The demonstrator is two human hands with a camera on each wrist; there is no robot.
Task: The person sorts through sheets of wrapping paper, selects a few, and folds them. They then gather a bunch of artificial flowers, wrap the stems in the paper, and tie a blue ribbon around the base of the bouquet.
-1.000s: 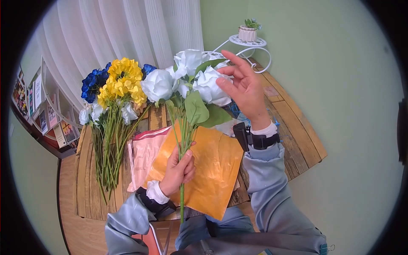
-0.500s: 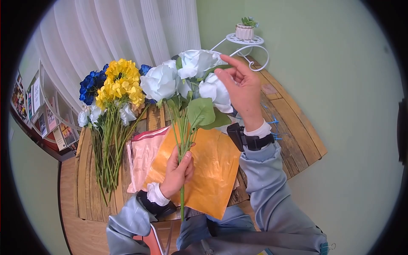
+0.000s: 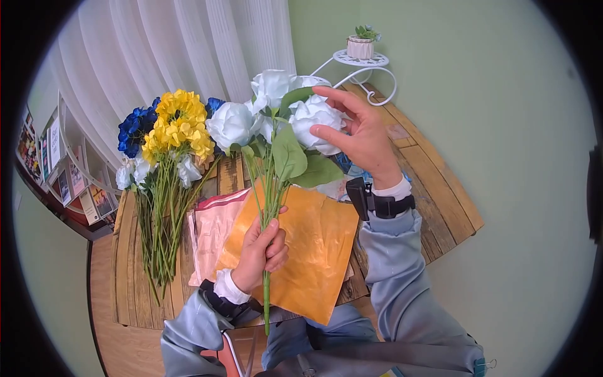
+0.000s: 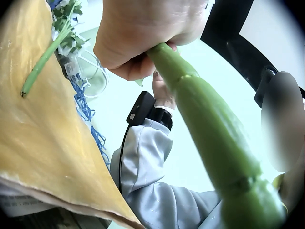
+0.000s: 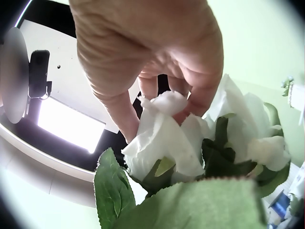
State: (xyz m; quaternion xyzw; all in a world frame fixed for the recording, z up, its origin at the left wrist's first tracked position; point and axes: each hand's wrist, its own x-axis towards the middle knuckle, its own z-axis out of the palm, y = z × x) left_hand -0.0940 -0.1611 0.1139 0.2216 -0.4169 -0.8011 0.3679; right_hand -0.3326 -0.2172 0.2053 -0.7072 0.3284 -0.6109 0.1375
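Observation:
In the head view my left hand (image 3: 260,252) grips the green stems of a bunch of pale white roses (image 3: 270,182), held upright over the table. The thick stem end (image 4: 214,129) runs out below that hand toward the left wrist camera. My right hand (image 3: 364,135) is at the rightmost white rose (image 3: 314,122), thumb across its front petals and index finger above it by a leaf. In the right wrist view, thumb and fingers curve round the rose (image 5: 164,136), with green leaves (image 5: 190,205) below it.
Left on the wooden table (image 3: 440,188) lie yellow flowers (image 3: 179,125), blue flowers (image 3: 136,129) and small white roses. An orange-yellow sheet (image 3: 314,251) overlaps a pink packet (image 3: 213,232). Behind stands a white stand (image 3: 361,60) with a small potted plant (image 3: 361,45). Scissors (image 3: 242,358) show below the table edge.
The right hand's thumb has come down from above the right rose to its front petals, fingers spreading round it. The bunch has swayed slightly; the left hand keeps its grip.

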